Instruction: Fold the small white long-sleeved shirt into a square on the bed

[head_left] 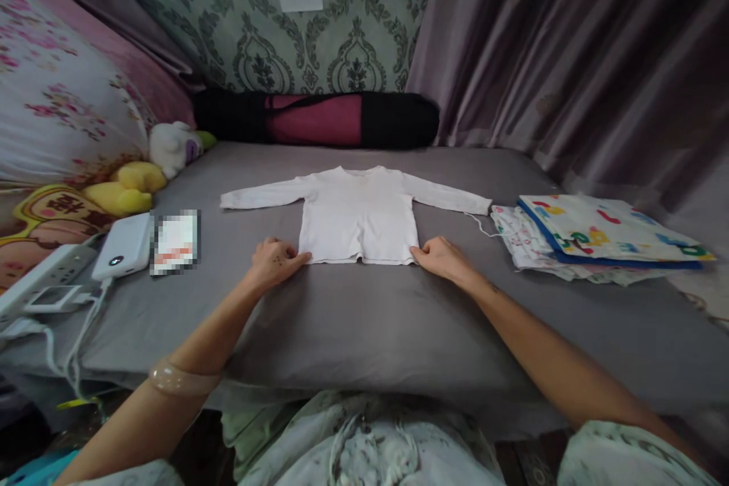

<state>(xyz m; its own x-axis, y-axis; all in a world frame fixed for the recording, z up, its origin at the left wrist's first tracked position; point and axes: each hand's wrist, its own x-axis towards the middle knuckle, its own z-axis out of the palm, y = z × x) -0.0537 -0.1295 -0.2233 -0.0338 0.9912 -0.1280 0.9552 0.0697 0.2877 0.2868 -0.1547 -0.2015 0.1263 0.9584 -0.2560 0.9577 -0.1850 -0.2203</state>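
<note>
A small white long-sleeved shirt lies flat on the grey bed sheet, its neck pointing away from me and both sleeves spread sideways. At its lower left corner, my left hand pinches the hem between thumb and fingers. My right hand is closed on the opposite hem corner in the same way. Between the two hands the hem shows a small wrinkle near its middle. The right cuff reaches close to a pile of folded clothes, with a white cord beside it.
On the left are a power strip, a white power bank with cables, a blurred-out packet and plush toys. A black and red rolled bag lies along the wall. Curtains hang at the right.
</note>
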